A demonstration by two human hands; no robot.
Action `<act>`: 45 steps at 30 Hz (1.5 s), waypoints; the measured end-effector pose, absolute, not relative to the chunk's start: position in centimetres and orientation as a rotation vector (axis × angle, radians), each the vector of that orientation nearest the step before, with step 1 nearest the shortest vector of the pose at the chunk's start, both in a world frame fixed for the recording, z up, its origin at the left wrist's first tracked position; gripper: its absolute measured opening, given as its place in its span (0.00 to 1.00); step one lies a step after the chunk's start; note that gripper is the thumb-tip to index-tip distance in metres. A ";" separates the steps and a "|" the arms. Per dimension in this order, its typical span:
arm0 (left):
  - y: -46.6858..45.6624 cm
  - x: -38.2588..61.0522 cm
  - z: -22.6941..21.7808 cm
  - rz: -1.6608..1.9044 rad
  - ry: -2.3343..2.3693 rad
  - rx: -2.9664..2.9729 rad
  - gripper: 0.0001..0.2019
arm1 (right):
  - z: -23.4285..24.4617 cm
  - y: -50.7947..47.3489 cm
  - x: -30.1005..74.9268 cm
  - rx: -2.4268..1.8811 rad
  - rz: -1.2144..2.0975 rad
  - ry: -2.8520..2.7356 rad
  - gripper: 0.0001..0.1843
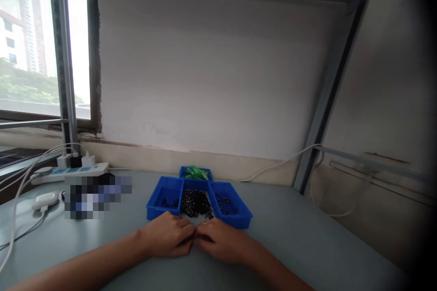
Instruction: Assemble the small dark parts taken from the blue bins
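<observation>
My left hand (170, 235) and my right hand (223, 240) meet fingertip to fingertip over the table, just in front of the blue bins. Both have their fingers curled and pinched together; whatever lies between them is too small or hidden to name. Beyond the hands, a heap of small black and shiny parts (196, 203) fills the middle. The left blue bin (155, 211) holds a few dark pieces. Several small dark, metallic pieces lie scattered in the right blue bin (243, 222). Behind, a smaller blue bin (181, 173) contains crumpled green plastic (197, 173).
A white power strip (73, 173) with plugs and cables stands at the back left. Nearer are a white case (45, 200) on a cable and a blurred-out object (97, 195). A grey metal post (317, 132) rises at the right, and a white wall closes the table's back.
</observation>
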State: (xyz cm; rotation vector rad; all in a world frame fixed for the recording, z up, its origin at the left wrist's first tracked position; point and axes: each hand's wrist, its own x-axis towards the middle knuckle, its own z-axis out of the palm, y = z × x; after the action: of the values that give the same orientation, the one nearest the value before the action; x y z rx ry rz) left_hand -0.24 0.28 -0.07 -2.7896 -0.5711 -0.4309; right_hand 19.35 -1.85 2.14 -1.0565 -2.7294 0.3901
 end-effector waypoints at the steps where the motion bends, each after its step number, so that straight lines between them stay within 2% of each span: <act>1: 0.3 -0.2 0.0 -0.416 -0.575 -2.788 0.02 | 2.1 -1.9 19.3 -1.053 0.398 -2.721 0.13; 4: 0.2 -0.2 0.0 -0.390 -0.574 -2.786 0.02 | 2.0 -1.8 19.3 -1.062 0.397 -2.694 0.15; 18: 0.5 -0.2 -0.4 -0.479 -0.535 -2.776 0.08 | 1.8 -1.7 19.2 -1.199 0.282 -2.667 0.12; 29: 0.4 -0.3 -0.2 -0.436 -0.686 -2.804 0.03 | 2.2 -1.6 19.6 -1.221 0.228 -2.639 0.10; 45: 0.4 -0.3 -0.2 -0.401 -0.664 -2.791 0.06 | 2.3 -1.9 19.5 -1.253 0.222 -2.687 0.12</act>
State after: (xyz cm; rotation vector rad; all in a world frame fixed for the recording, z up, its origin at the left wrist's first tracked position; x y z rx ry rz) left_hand -0.32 0.37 -0.21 -2.7911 -0.6643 -0.4014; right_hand 19.52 -1.90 2.30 -1.2533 -2.6873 0.2223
